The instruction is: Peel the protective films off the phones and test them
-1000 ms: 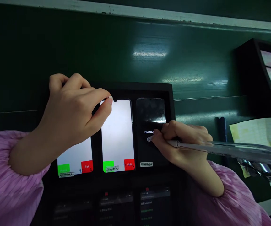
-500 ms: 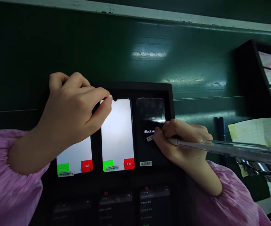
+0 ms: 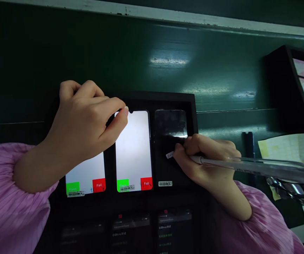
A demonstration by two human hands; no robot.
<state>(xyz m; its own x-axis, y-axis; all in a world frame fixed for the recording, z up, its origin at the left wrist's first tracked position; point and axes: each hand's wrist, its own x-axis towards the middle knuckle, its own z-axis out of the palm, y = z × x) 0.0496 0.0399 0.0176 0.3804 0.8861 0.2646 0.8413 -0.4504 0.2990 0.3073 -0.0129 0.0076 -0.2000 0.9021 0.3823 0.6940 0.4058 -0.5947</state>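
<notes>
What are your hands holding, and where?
The right hand pinches a clear pen near its tip. The left hand touches a phone at its top edge; grip unclear.

Middle smartphone (image 3: 133,148): upright, screen lit white, small notch at top, green Pass button (image 3: 122,185) and red Fail button (image 3: 146,183) at bottom, barcode sticker (image 3: 127,188) across Pass. Dark-screened smartphone (image 3: 170,121) just right of it, small white label (image 3: 169,155) on glass (writing too small to read). Clear plastic pen (image 3: 247,165) gripped in right hand (image 3: 207,160), tip hidden.
</notes>
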